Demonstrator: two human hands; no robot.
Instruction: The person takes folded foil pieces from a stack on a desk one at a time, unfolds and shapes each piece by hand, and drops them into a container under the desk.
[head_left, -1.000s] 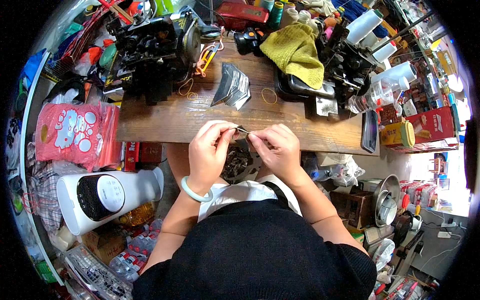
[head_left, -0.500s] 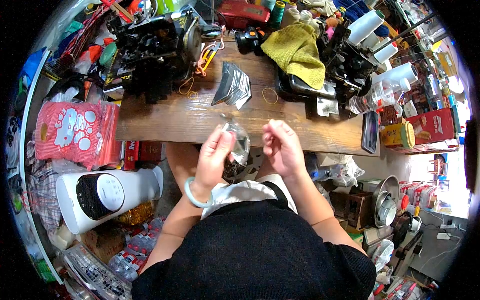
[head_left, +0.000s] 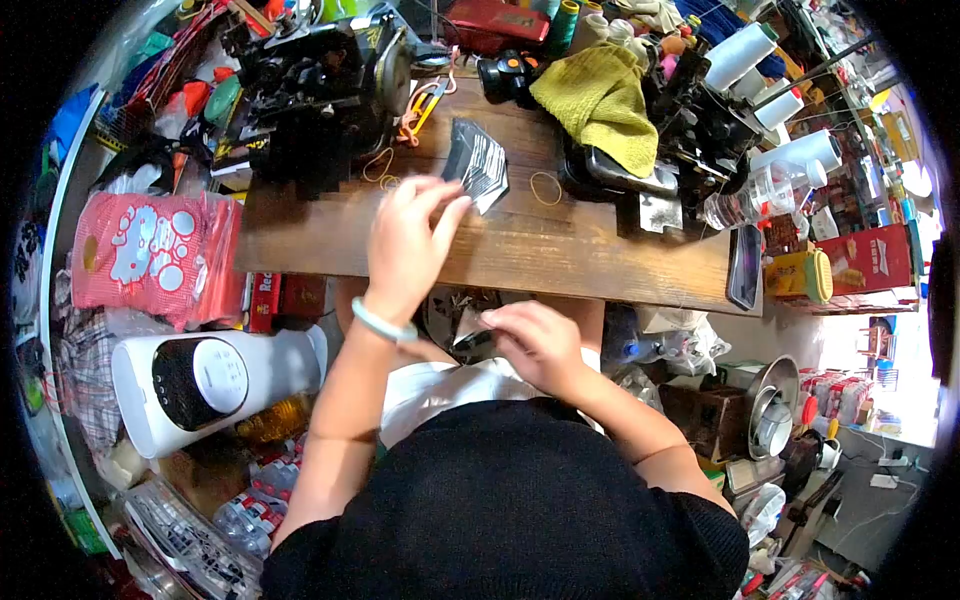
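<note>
the packet (head_left: 484, 162) looks light and slippery, best pinched at an edge; left hand (head_left: 408, 240) has loose fingers, right hand's (head_left: 543, 347) hold i cannot tell.

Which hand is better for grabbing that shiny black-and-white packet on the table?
Probably the left hand: it's over the table, right by the packet. The right hand is farther back, near the lap.
</note>
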